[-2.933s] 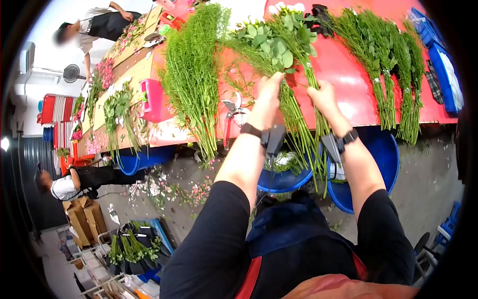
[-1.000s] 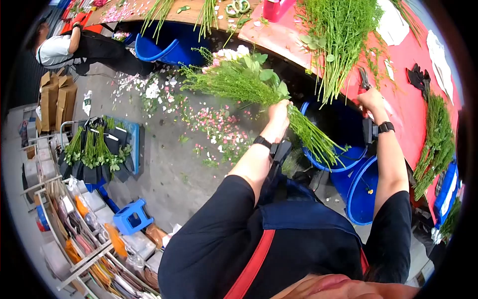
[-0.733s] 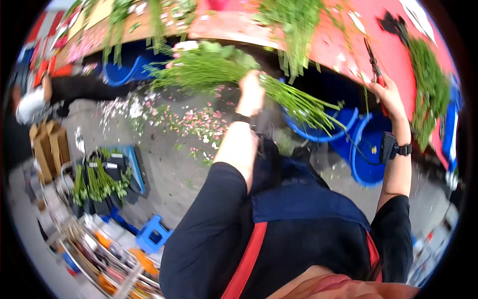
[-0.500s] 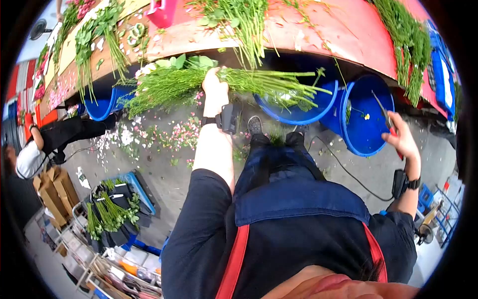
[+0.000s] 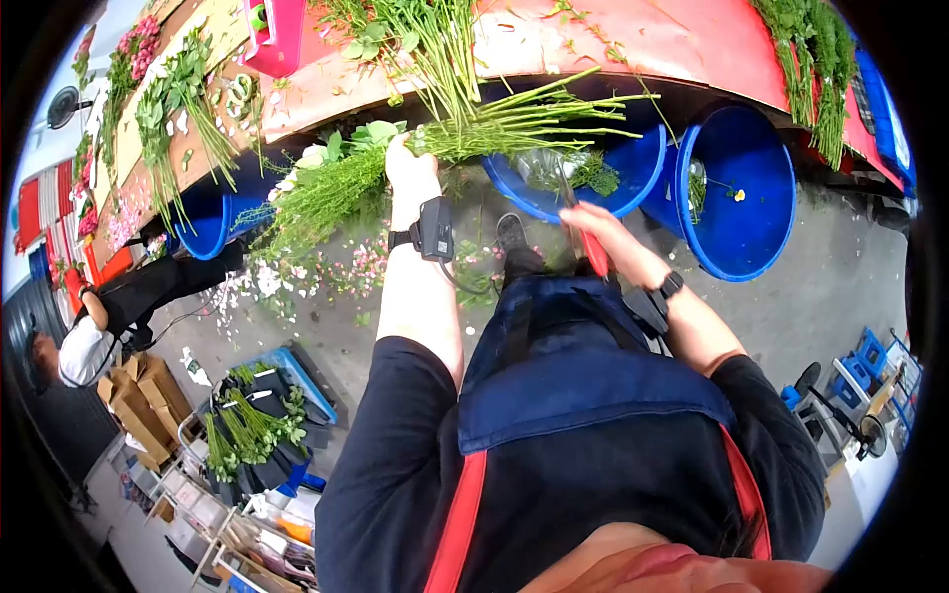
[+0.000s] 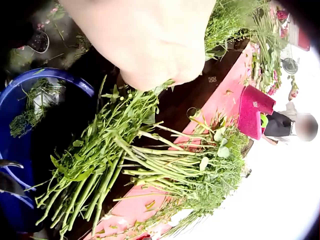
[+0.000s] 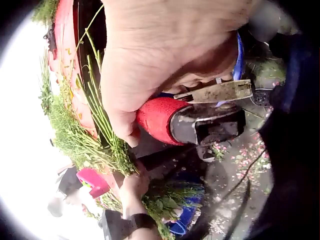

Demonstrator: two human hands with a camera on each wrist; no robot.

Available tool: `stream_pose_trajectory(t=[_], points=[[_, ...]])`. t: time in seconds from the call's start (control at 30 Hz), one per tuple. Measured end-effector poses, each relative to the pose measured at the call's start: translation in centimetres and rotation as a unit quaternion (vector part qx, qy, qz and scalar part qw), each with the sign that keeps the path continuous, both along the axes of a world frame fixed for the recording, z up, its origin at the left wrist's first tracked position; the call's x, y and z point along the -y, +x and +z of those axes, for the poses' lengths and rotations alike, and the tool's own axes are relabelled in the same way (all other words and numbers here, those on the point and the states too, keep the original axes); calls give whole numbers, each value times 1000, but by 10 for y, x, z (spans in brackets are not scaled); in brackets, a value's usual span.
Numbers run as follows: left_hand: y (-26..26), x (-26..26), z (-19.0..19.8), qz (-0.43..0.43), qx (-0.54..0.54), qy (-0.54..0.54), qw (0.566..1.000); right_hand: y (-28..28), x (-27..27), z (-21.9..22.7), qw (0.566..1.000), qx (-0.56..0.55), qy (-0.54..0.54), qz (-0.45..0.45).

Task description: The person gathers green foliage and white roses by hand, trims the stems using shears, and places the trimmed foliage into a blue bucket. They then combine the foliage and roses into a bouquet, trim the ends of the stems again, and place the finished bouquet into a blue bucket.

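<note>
My left hand grips a bunch of flowers and greenery around its stems, held level in front of the table. Its leafy heads point left in the head view and its long cut stems stick out to the right. My right hand holds pruning shears by their red handles, below the stem ends and apart from them. The blades point up towards the stems in the head view. In the left wrist view the back of my left hand hides where it grips.
Blue buckets stand under the edge of the red-topped table. More green bundles and a pink container lie on it. Petals cover the floor to the left, near another person.
The right hand has picked up the shears from the table and swung them out right, then in below the stems. The left hand has lifted the bunch off the table and turned its heads left.
</note>
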State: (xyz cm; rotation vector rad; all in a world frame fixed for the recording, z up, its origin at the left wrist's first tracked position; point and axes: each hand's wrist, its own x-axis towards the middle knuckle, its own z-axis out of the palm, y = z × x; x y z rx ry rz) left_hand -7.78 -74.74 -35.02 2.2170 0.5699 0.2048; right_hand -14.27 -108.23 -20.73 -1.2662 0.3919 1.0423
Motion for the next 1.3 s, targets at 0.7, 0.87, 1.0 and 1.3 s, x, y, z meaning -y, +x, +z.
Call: stream_pose_trajectory(t=[0.7,0.87,1.0,1.3], points=[[-9,22,56,8,-88,59,994,16,-14,-46,992,69,-29,-97],[-23,16,44,24,-84,-23,996,-7,0,-31,997,65,-33,-24],[-36,14,28,49,-106,-100,988,-2,-3,-24,998,58,4,-10],[-71,34,69,36,-149,-110,982,8,1,-73,989,141,4,35]])
